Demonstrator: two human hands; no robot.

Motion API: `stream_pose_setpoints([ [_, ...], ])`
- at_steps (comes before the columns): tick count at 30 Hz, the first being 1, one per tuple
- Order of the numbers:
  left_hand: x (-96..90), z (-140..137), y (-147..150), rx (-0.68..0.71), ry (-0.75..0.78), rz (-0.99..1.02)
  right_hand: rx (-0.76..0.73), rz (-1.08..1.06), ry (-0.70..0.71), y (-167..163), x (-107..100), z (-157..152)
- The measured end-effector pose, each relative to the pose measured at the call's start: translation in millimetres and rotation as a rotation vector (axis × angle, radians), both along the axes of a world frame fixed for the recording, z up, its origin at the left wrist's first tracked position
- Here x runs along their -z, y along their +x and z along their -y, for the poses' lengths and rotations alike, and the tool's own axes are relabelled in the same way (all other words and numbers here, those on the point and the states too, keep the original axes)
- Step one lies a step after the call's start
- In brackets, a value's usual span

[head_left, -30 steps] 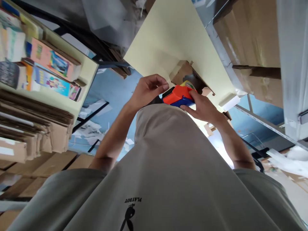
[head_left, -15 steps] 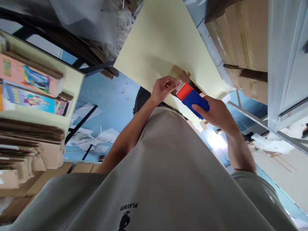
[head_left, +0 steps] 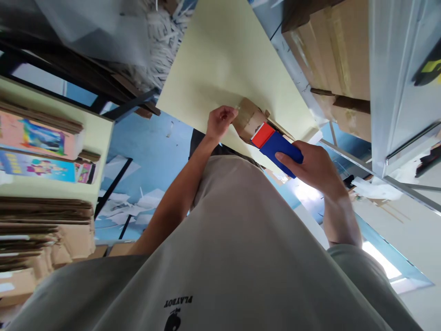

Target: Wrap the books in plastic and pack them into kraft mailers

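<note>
We see the right hand [head_left: 315, 166] clamped around a handheld tape dispenser [head_left: 275, 149] with a smooth blue body and a bright red front; the thumb lies flat across the blue face. This dispenser sits between two and three o'clock from the middle of our view, slanting so that its pale, serrated cutting edge [head_left: 257, 129] points towards ten o'clock. That edge overlaps a small brown cardboard box [head_left: 248, 116] at one o'clock; we cannot tell whether they touch.

At twelve o'clock the left hand [head_left: 221, 123] is curled, thumb and fingertips drawn close together at the box's near-left end. We cannot tell whether anything is pinched between them.

The box rests on a smooth, pale yellow tabletop [head_left: 223, 50], its card matt with a faint sheen near the left fingertips. At two o'clock we find a large brown carton [head_left: 332, 59] with glossy tape bands, at eleven a heap of crinkled white paper shreds [head_left: 165, 46], at nine glossy, colourful paperback books [head_left: 44, 169], and between eight and nine o'clock rough-edged, stacked flat cardboard [head_left: 48, 223].
</note>
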State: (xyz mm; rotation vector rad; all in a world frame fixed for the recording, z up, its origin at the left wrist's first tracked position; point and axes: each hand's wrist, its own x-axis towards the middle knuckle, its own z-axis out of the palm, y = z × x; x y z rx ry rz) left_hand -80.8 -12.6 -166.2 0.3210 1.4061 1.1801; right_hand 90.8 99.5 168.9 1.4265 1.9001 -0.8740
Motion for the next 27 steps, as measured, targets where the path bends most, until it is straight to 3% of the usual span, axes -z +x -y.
stream_pose_setpoints([
  [5,21.4,2.7,20.7,0.046,-0.004,-0.033,-0.016,0.062,-0.012,-3.8,10.2,2.8],
  [9,27.1,7.3,40.0,0.120,-0.024,-0.211,0.000,0.113,-0.040,-7.3,11.4,4.5],
  [13,30.3,15.0,30.9,0.209,-0.027,-0.351,0.005,0.129,-0.050,-5.8,10.3,7.3],
  [16,15.2,20.1,5.4,0.342,0.174,-0.390,-0.013,0.154,-0.054,-4.3,9.7,10.8],
  [19,-19.9,15.6,-14.8,0.545,0.433,-0.436,-0.056,0.194,-0.039,-8.7,8.0,15.5],
  [22,-52.2,0.6,-17.1,0.662,0.644,-0.496,-0.093,0.250,-0.008,-20.6,4.7,22.1],
  [24,-62.2,-10.1,-11.3,0.688,0.712,-0.523,-0.103,0.285,-0.002,-29.9,2.3,27.1],
  [27,-62.7,-19.5,-2.1,0.706,0.689,-0.547,-0.105,0.302,-0.016,-40.8,-0.5,33.9],
])
